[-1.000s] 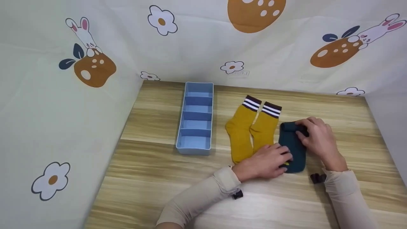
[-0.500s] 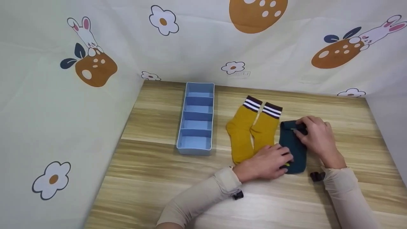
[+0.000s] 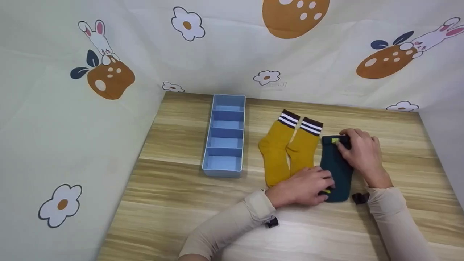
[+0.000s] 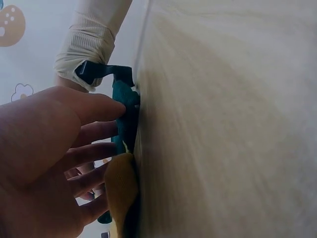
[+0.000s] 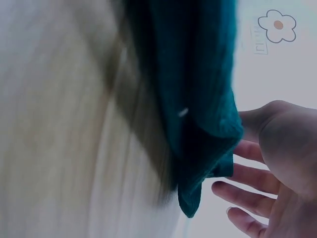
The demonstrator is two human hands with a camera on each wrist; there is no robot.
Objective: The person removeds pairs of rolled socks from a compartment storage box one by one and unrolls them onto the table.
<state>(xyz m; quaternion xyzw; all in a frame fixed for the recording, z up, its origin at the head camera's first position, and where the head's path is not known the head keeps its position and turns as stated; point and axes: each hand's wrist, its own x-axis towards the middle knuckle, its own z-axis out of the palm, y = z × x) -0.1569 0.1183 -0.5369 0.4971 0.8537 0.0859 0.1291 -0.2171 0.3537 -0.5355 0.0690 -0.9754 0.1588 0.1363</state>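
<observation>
The dark green sock [image 3: 335,170] lies on the table under both hands. A narrow fold with a small yellow patch runs along its far end. My right hand [image 3: 362,154] pinches that fold between thumb and fingers. In the right wrist view, the green cloth [image 5: 203,99] lifts up beside the thumb. My left hand [image 3: 306,185] rests on the near left part of the green sock, its fingers pressing it down with a yellow bit showing beneath. Under that forearm side lies a pair of mustard socks [image 3: 273,148] with striped cuffs, partly covered by the left hand.
A light blue box [image 3: 223,173] with several compartments in a row stands left of the mustard socks. The wood-grain table [image 3: 174,203] meets a patterned cloth wall [image 3: 224,54] at the back and sides.
My right hand has moved slightly away from me, drawing the sock's folded end flatter and farther. The yellow patch has come into view, and the sock looks longer. My left hand has hardly moved.
</observation>
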